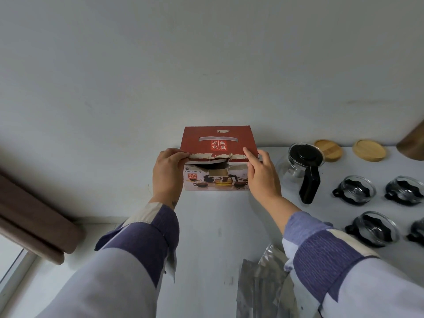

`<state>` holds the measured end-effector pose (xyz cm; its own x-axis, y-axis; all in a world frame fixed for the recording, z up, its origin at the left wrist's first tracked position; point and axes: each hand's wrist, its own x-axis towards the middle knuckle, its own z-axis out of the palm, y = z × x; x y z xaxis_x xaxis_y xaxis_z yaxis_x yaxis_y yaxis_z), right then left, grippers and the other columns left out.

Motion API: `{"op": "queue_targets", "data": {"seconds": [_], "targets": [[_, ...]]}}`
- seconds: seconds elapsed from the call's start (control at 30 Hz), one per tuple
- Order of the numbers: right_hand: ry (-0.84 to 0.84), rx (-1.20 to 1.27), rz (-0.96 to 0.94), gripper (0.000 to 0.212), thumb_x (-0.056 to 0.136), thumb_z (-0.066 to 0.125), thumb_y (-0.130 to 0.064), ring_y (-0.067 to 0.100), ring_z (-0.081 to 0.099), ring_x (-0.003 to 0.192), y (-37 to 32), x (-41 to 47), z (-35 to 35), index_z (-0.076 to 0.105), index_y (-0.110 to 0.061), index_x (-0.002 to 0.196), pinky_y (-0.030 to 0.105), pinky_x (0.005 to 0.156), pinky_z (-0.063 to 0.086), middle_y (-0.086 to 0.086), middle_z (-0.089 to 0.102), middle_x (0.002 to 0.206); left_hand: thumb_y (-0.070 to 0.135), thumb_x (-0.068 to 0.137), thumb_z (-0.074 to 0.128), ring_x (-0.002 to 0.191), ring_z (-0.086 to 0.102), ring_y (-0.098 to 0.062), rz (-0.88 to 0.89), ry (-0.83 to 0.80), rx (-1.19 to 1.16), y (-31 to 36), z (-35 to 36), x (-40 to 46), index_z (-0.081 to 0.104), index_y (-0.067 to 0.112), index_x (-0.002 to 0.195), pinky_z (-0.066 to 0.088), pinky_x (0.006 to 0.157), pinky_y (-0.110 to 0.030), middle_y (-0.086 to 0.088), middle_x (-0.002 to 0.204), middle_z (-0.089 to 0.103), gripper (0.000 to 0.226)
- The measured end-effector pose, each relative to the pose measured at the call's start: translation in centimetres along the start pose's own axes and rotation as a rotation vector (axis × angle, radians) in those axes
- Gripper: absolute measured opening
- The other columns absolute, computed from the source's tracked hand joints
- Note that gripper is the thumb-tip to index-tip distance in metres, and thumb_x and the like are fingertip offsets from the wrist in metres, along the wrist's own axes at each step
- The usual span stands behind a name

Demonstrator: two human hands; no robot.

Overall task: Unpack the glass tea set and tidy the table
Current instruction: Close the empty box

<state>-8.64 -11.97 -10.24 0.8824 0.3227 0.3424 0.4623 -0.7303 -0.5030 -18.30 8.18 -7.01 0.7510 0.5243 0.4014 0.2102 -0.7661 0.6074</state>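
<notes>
A red cardboard tea-set box (218, 140) stands on the white table (211, 216) against the wall, its top flap torn along the front edge. My left hand (167, 173) grips the flap's left front corner. My right hand (261, 173) holds the right front corner, fingers laid on the flap. To the right stands a glass teapot (302, 171) with a black lid and handle. Several glass cups with black holders sit beyond it, one of them (354, 190) nearest the pot.
Two round wooden coasters (328, 149) (369, 149) lie at the back right by the wall. Crumpled clear plastic wrapping (261, 288) lies near the front edge under my right sleeve. A brown padded piece (34, 223) sits at the left beyond the table.
</notes>
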Motion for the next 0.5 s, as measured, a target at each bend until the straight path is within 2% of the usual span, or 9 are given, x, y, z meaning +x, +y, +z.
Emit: {"op": "queue_targets", "data": {"seconds": [0.23,0.37,0.43,0.5], "targets": [[0.017,-0.032,-0.021,0.046,0.098,0.045,-0.015,0.028,0.051,0.110,0.0,-0.1,0.5,0.043,-0.026,0.142,0.036,0.078,0.055,0.010,0.041,0.139,0.013,0.093,0.057,0.103,0.058,-0.021,-0.025,-0.024,0.008,-0.8,0.9,-0.2,0.072,0.008,0.107,0.046,0.083,-0.023,-0.005,0.111,0.064,0.021],[0.008,-0.085,-0.022,0.047,0.096,0.048,-0.019,0.030,0.048,0.117,0.3,-0.4,1.0,0.042,-0.024,0.142,0.044,0.090,0.051,0.012,0.032,0.147,0.022,0.094,0.055,0.103,0.056,-0.022,0.016,-0.049,0.172,-1.1,1.2,-0.5,0.068,0.015,0.109,0.047,0.080,-0.031,-0.001,0.114,0.063,0.022],[0.035,-0.160,-0.031,0.054,0.090,0.059,-0.022,0.035,0.044,0.125,0.2,-0.6,1.4,0.043,-0.022,0.142,0.051,0.099,0.044,0.016,0.030,0.150,0.026,0.094,0.054,0.109,0.052,-0.024,0.074,-0.064,0.281,-1.5,1.3,-0.1,0.065,0.018,0.111,0.044,0.086,-0.036,0.000,0.118,0.062,0.021],[0.036,-0.227,-0.114,0.066,0.080,0.071,-0.026,0.040,0.038,0.131,-0.2,-0.6,2.1,0.044,-0.022,0.140,0.058,0.105,0.036,0.017,0.032,0.149,0.026,0.096,0.051,0.122,0.048,-0.023,0.125,-0.127,0.290,-2.0,1.6,0.4,0.059,0.019,0.122,0.041,0.098,-0.038,0.000,0.131,0.056,0.028]]}}
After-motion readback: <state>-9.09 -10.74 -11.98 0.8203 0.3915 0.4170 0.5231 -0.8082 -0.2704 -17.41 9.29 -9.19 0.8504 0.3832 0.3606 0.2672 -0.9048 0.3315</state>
